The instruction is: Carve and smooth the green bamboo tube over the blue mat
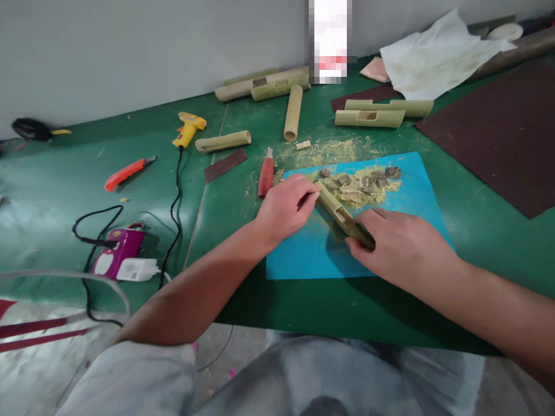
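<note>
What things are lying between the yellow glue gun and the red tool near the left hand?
A bamboo piece and a brown strip, seen in the head view.

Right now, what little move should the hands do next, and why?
Maybe roll the bamboo piece over: the left hand and right hand hold its ends, its cut opening faces up, and the blue sheet below could catch any dust.

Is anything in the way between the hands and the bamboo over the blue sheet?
Nothing visible. The left hand holds the bamboo at its far end, the right hand at its near end. The scraps lie beyond it.
</note>
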Action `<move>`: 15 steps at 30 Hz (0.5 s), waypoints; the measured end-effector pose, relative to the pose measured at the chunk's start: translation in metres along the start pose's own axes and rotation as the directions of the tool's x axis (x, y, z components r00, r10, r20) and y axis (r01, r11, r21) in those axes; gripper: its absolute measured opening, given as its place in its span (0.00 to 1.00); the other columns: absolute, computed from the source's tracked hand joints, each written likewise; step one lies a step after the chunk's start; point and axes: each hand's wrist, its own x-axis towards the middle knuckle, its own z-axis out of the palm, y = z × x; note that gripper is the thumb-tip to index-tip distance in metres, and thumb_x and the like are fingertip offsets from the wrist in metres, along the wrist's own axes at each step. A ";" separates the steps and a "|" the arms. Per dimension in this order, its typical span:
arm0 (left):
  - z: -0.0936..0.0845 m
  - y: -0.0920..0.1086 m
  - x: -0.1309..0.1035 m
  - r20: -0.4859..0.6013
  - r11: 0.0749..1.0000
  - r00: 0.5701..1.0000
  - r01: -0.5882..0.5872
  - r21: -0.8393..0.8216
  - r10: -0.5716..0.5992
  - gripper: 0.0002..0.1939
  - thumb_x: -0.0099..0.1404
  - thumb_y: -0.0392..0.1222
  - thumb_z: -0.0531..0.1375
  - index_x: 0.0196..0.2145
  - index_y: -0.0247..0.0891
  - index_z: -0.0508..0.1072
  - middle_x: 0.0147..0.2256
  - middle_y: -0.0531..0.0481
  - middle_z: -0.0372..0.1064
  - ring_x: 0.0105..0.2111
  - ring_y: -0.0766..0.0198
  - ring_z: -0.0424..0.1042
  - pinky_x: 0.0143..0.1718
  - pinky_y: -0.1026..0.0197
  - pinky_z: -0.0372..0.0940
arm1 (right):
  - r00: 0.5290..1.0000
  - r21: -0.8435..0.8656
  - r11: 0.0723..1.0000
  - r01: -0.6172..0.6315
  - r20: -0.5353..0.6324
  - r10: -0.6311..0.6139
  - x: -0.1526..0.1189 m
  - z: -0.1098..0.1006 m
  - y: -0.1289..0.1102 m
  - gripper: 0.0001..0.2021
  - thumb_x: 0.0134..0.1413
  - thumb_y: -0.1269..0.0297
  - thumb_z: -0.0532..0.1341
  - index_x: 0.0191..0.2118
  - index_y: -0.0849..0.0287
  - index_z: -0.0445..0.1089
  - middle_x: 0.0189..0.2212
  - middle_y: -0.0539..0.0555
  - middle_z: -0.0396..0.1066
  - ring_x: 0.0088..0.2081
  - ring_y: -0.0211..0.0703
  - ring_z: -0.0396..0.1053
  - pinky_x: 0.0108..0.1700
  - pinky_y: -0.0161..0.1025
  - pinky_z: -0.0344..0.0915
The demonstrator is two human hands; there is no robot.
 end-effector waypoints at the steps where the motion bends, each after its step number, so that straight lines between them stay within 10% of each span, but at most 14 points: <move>1: 0.000 0.001 0.000 -0.009 1.000 1.000 0.008 0.005 -0.008 0.07 0.75 0.37 0.58 0.39 0.38 0.77 0.36 0.48 0.78 0.37 0.62 0.78 0.43 0.58 0.74 | 1.000 0.009 1.000 -0.007 -0.002 0.007 0.000 0.001 0.000 0.07 0.60 0.62 0.59 0.36 0.58 0.73 0.31 0.56 0.75 0.28 0.45 0.68 0.29 0.40 0.49; 15: 0.001 0.017 -0.006 0.120 0.993 0.986 -0.116 -0.006 0.116 0.11 0.77 0.39 0.55 0.40 0.37 0.78 0.35 0.46 0.78 0.36 0.62 0.78 0.38 0.61 0.73 | 0.998 0.012 0.999 -0.047 0.040 0.046 0.002 0.001 -0.002 0.08 0.60 0.62 0.58 0.33 0.57 0.72 0.29 0.56 0.74 0.27 0.44 0.67 0.28 0.41 0.47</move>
